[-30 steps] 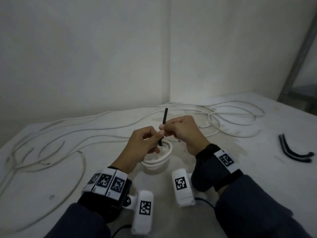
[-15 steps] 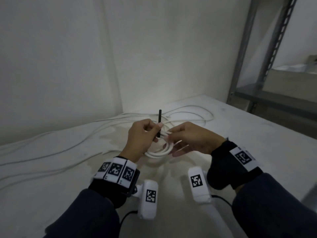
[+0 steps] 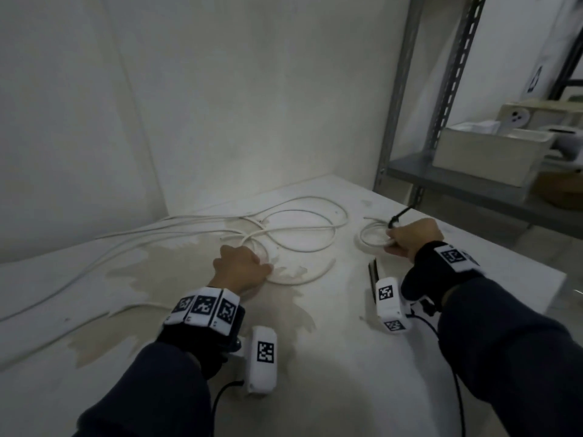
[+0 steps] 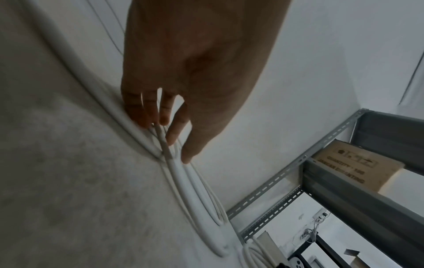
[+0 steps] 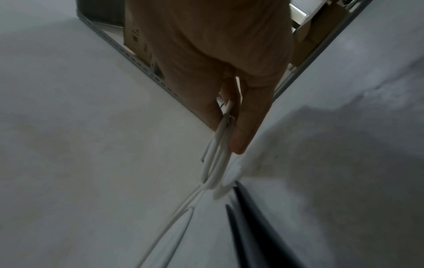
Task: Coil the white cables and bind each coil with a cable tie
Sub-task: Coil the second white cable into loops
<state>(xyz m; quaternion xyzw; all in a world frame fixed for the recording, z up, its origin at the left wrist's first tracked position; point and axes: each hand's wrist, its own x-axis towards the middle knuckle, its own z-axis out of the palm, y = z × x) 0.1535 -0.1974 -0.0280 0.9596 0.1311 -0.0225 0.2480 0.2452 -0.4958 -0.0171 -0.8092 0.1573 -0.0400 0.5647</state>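
Note:
A small white coil (image 3: 362, 238) lies on the table's right side, with a black cable tie (image 3: 398, 216) sticking up from its far side. My right hand (image 3: 391, 239) grips the coil's near edge; in the right wrist view the coil's strands (image 5: 218, 157) run between thumb and fingers of that hand (image 5: 231, 127). Long loose white cables (image 3: 303, 229) sprawl across the middle and left. My left hand (image 3: 243, 263) is down on them. In the left wrist view its fingers (image 4: 142, 116) reach down straight and touch the cable strands (image 4: 183, 181).
Spare black cable ties (image 3: 373, 269) lie just left of my right wrist and show large and dark in the right wrist view (image 5: 250, 217). The white table (image 3: 315, 357) ends close to the right. A grey metal rack (image 3: 397, 89) with boxes (image 3: 485, 152) stands beyond that edge.
Both hands were together at the centre working the tie on the coil. The right hand has carried the tied coil off to the right; the left has let go and dropped onto the loose cables.

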